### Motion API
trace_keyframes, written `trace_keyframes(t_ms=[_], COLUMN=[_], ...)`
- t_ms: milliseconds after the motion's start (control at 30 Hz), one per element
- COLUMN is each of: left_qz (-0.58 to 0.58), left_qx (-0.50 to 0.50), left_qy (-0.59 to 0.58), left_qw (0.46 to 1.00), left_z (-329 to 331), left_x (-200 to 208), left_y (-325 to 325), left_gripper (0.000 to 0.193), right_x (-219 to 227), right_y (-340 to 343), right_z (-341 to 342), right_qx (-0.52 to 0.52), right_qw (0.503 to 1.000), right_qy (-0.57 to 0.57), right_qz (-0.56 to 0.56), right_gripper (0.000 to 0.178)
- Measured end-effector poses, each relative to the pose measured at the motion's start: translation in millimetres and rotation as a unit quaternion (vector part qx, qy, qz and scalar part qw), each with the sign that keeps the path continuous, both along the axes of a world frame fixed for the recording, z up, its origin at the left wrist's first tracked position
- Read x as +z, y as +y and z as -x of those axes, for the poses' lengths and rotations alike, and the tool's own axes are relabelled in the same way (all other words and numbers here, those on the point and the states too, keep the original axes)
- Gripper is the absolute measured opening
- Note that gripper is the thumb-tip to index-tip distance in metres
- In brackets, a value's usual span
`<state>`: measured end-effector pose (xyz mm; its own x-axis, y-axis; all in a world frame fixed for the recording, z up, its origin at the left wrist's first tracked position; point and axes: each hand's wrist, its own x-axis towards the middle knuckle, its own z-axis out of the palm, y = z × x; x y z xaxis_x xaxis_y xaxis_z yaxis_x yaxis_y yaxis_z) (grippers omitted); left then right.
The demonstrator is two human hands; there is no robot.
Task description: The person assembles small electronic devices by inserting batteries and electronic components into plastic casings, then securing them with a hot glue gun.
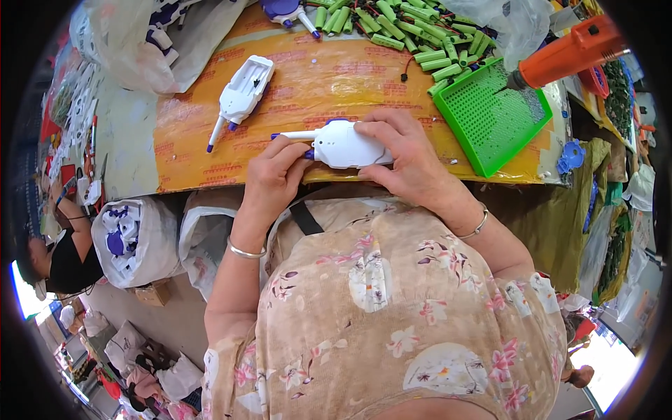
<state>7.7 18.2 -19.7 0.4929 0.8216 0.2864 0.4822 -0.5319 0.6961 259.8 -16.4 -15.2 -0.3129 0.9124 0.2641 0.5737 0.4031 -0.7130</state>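
Observation:
In front of me, near the table's front edge, a white plastic housing with purple parts [341, 145] lies sideways, its thin white stem pointing left. My left hand [271, 175] pinches the purple piece at its left end, just below the stem. Wrapped round the wide right end, with the thumb below and fingers on top, is my right hand [409, 150]. Farther off to the left, a similar open-backed white housing [241, 94] rests on the table with its purple-tipped stem toward me. Its hollow compartment faces up.
A green tray [487, 166] of tiny metal pieces stands to the right, under an orange power screwdriver [574, 52]. Green battery cells [392, 28] with wires are heaped at the back. A plastic bag [115, 42] sits back left; a sack [150, 262] of parts stands below. Another person [73, 255] works at left.

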Motion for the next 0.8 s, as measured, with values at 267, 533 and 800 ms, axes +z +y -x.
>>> trace_keyframes(t_ms=[267, 533, 800], left_qz=[0.105, -0.050, -0.056], left_qx=[0.074, 0.026, 0.018], left_qy=[-0.005, 0.126, 0.047], left_qw=[0.992, 0.990, 0.997], left_z=[-4.0, -29.1, -29.0], left_x=[24.1, 19.6, 7.0], left_y=[-16.4, 0.2, -14.5], left_gripper=[0.034, 0.059, 0.063], right_x=[8.4, 0.7, -9.3], right_y=[-15.0, -15.7, -22.2], right_z=[-7.8, -10.8, -8.8], right_qx=[-0.066, -0.071, 0.010], right_qw=[0.998, 0.996, 0.995], right_qy=[0.015, -0.043, 0.058], right_qz=[0.002, 0.019, -0.086], right_gripper=[0.077, 0.064, 0.055])
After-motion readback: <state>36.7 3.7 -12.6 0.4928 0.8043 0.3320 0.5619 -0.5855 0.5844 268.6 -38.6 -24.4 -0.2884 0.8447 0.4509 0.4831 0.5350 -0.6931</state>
